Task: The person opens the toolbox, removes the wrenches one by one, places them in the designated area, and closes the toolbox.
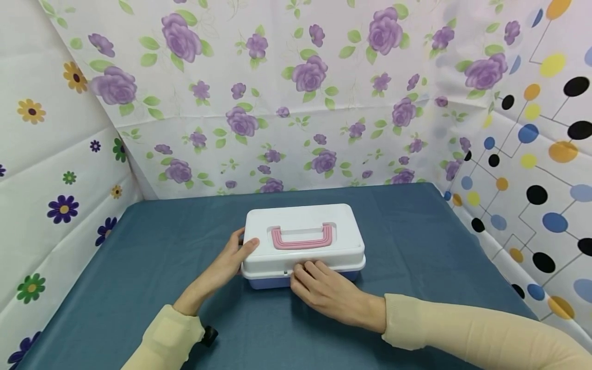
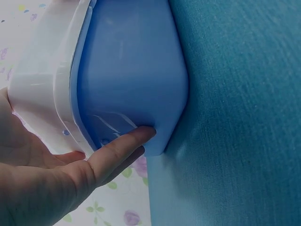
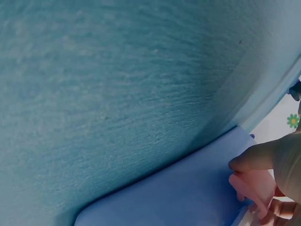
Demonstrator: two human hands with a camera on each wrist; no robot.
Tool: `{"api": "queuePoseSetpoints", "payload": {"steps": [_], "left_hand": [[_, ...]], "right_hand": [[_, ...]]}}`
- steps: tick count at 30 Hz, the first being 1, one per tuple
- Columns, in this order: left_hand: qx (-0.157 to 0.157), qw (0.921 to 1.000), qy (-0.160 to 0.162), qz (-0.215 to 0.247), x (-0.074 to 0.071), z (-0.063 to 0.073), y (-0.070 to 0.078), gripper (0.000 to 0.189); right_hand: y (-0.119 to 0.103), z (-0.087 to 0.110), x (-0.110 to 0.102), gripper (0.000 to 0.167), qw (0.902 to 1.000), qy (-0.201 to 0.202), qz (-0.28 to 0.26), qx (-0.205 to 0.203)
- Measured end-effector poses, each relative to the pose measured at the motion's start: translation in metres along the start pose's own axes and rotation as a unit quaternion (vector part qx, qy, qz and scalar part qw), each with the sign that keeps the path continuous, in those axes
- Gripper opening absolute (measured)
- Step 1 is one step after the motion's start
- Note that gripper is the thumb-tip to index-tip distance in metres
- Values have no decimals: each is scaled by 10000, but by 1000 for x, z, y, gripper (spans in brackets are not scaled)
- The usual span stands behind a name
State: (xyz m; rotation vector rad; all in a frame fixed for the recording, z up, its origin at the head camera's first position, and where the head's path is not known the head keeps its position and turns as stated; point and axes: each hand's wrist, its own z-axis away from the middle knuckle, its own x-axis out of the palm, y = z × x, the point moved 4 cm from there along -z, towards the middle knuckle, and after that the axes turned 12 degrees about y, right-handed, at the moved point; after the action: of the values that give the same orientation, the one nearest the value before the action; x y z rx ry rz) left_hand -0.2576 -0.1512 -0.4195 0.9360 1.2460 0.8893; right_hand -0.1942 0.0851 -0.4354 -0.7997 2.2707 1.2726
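- The left hand [image 1: 229, 261] holds the left end of the box [image 1: 277, 259], thumb on top, fingers [image 2: 120, 148] against the side.
- The box sits on the table [image 1: 416, 246]. Its white lid [image 1: 305, 213] is on its blue bottom [image 2: 131, 70], and the inside is hidden. A pink handle [image 1: 302, 243] lies flat on top.
- The right hand [image 1: 326, 294] bends in at the front, fingers pinching a pink latch [image 3: 256, 188].

In front of you lies a desk [image 1: 411, 246] covered in plain, dull-blue cloth. Behind it you face a white backdrop [image 1: 287, 103] printed with purple roses and green leaves. On your left hangs a daisy-patterned white sheet [image 1: 46, 159]; on your right, a white sheet with coloured dots [image 1: 546, 169] linked by thin lines.
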Motion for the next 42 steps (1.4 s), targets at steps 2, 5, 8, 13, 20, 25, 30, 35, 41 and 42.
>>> {"api": "queuePoseSetpoints", "payload": {"steps": [2,5,8,13,20,25,30,35,41,42], "left_hand": [[4,10000,-4,6,0,0,0,88],[13,10000,13,-1,-1,0,0,87],[18,10000,9,-11,0,0,0,88],[-1,10000,-7,-41,0,0,1,88],[-32,10000,17,-71,2,-1,2,89],[-50,10000,30,-48,1,0,1,89],[-34,10000,24,-7,0,0,1,90],[-61,10000,37,-7,1,-1,0,90],[-68,10000,42,-30,1,-1,0,89],[-50,10000,29,-39,2,-1,0,90]], "right_hand": [[0,0,1,33,10000,-11,-8,-43],[0,0,2,34,9999,-27,-19,-96],[1,0,2,34,9999,-25,-31,-121],[0,1,2,33,9999,28,-80,-141],[0,1,1,34,9997,1,-196,-119],[-2,1,-1,38,9985,-87,-526,-107],[-5,0,-4,36,9960,74,-870,-171],[-7,1,-6,36,9925,196,-1183,-250],[-10,5,-6,26,9884,-171,-1453,-403],[-11,5,-6,23,9879,-204,-1477,-430]]}}
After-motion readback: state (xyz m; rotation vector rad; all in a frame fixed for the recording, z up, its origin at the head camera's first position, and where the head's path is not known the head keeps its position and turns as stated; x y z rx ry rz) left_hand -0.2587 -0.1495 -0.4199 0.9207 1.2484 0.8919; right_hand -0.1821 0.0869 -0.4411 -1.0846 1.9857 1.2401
